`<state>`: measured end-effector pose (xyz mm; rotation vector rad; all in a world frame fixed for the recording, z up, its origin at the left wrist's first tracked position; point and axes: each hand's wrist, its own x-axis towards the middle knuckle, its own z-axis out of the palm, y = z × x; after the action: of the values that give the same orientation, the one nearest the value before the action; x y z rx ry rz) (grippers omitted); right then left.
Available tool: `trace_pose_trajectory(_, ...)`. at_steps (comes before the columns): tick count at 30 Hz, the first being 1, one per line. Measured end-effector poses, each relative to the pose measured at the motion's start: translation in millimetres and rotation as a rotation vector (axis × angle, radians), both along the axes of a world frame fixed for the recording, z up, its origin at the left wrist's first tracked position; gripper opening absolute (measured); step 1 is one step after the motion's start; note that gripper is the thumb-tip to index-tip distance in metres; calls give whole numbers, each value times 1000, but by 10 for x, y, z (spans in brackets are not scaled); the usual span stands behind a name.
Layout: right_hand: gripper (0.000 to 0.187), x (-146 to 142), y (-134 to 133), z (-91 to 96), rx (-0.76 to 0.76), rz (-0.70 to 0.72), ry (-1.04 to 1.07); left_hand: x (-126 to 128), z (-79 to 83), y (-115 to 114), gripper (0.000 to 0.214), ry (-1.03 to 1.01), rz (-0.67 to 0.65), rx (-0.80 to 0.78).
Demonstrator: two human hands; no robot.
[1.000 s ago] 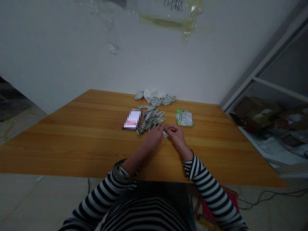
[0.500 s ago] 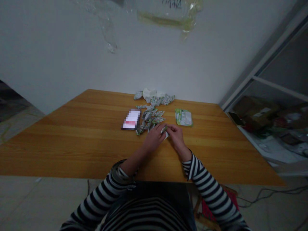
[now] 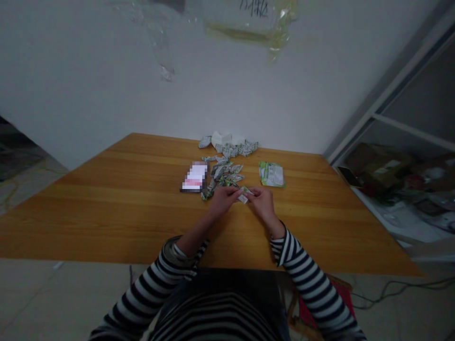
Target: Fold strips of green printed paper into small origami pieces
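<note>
Between my two hands is a small white-and-green printed piece of paper or packet (image 3: 244, 195); its exact kind is too small to make out. My left hand (image 3: 222, 201) pinches its left side with closed fingers. On the other side, my right hand (image 3: 263, 202) grips it between thumb and fingers. Just beyond my left hand lies a loose pile of similar crumpled or folded green-and-white pieces (image 3: 223, 173). A flat green-and-white packet (image 3: 272, 174) rests on the table beyond my right hand.
A phone with a lit, blurred screen (image 3: 195, 177) lies left of the pile. More printed pieces and white tissue-like paper (image 3: 222, 139) sit near the wall on the wooden table (image 3: 124, 203). A shelf with boxes (image 3: 384, 166) stands at right.
My left hand has shifted slightly and no longer covers as much of the small piece. The piece has turned and shows flatter, with both hands still on it.
</note>
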<state>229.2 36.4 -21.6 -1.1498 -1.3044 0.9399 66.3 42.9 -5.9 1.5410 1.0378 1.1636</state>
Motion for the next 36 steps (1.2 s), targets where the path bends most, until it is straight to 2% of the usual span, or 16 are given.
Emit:
trace_pose_trajectory(4, 18, -79, -26, -7, 9, 11, -11, 7, 2, -8, 27, -13, 69, 9)
trace_pose_trajectory(10, 28, -119, -23, 4, 11, 73, 52, 10, 29, -17, 31, -90, 91, -2)
trace_pose_trajectory(15, 20, 5, -13, 91, 93, -14, 47, 1, 48, 30, 52, -123, 5, -107)
trace_pose_trajectory(19, 11, 80, -14, 156, 169, -81, 4, -23, 68, 44, 50, -106, -59, -167)
trace_pose_trajectory(22, 12, 97, 1, 151, 181, -102, -25, -25, 102, 20, 49, -117, -111, -201)
trace_pose_trajectory(30, 23, 195, 57, 150, 182, -26, -16, -33, 233, -58, 43, -251, -167, -245)
trace_pose_trajectory(36, 40, 213, -29, 254, 74, 200, 2, -66, 245, -53, 46, -325, -221, -286)
